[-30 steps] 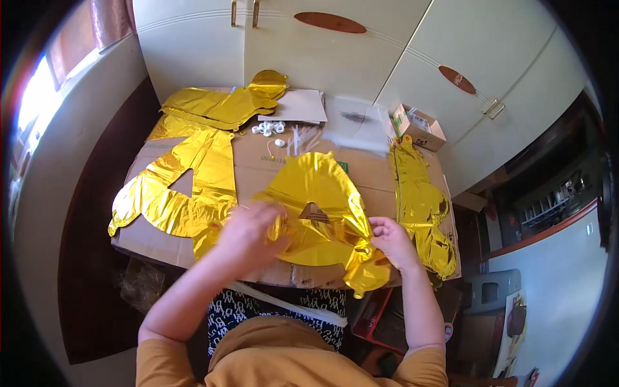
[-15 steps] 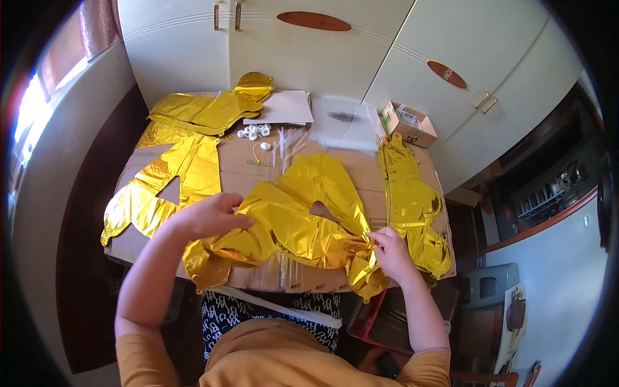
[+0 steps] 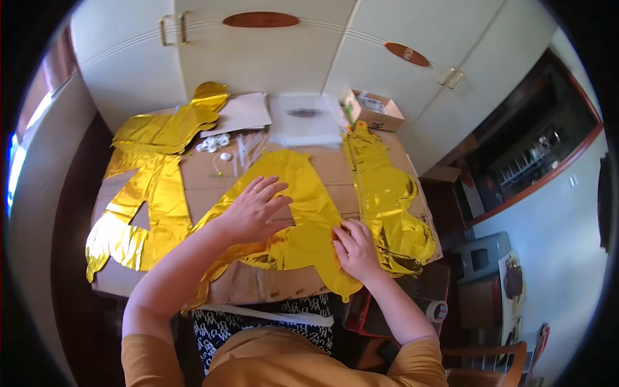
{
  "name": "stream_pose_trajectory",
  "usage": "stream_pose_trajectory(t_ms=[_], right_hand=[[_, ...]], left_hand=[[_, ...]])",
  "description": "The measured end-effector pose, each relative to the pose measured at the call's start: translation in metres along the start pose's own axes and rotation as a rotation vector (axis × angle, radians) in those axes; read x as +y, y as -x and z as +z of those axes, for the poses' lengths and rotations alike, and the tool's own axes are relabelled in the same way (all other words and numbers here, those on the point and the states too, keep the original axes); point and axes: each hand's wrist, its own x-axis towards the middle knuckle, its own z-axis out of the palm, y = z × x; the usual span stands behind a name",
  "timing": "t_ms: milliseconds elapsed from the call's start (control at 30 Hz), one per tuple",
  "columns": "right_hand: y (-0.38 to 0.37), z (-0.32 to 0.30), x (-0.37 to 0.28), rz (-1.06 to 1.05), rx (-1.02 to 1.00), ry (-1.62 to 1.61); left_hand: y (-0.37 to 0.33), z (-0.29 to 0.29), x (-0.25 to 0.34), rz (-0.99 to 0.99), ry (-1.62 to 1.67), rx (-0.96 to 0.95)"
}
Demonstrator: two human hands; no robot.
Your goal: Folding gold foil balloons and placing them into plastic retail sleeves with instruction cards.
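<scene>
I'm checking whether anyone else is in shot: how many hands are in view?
2: the left hand, over the middle gold foil piece, and the right hand, at that piece's right edge. No other hand shows.

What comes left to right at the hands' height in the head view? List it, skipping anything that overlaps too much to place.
Shiny gold foil cutout with a triangular gap, left bare hand, right bare hand, wavy-edged yellow-gold foil piece, grey plastic object with a squarish hole.
</scene>
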Motion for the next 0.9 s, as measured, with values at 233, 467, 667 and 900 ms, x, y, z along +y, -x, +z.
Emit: stream_pose_trajectory(t_ms=[233,467,667,900], right_hand=[[-0.018,-0.029,0.041,0.228,0.060,-0.349],[-0.112,0.001,0.189,0.703,0.039,0.011],[-0.109,0.039,0.217,0.715,0.012,0.061],[-0.100,0.049,0.209,0.575,0.259,0.017]], left_hand=[[-0.003,0.041,-0.021,-0.056,0.047,-0.068],[-0.029,0.029,0.000,-0.024,-0.023,-0.041],[-0.088,0.036,-0.002,-0.018,0.195,0.032],[-0.195,0.122,-0.004,-0.112,0.334,-0.018]])
